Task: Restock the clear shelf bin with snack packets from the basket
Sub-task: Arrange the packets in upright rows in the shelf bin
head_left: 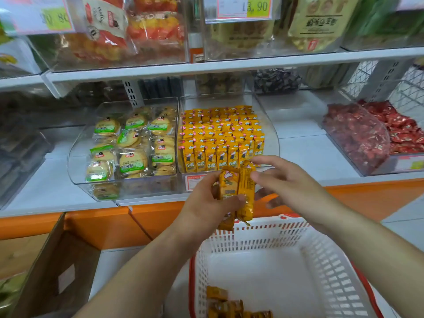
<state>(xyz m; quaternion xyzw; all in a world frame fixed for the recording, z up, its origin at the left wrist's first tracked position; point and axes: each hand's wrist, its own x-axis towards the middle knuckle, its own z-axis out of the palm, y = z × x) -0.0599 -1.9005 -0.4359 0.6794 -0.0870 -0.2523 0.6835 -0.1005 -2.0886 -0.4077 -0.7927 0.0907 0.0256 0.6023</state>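
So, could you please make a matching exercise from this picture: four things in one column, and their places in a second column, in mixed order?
Things:
1. cookies
2. red packets
3. basket
4. box

Places:
a. bottom left corner
b. far right
c. just left of the yellow packets
d. bottom, right of centre

Pairs: 1-c; 2-b; 3-d; 4-a
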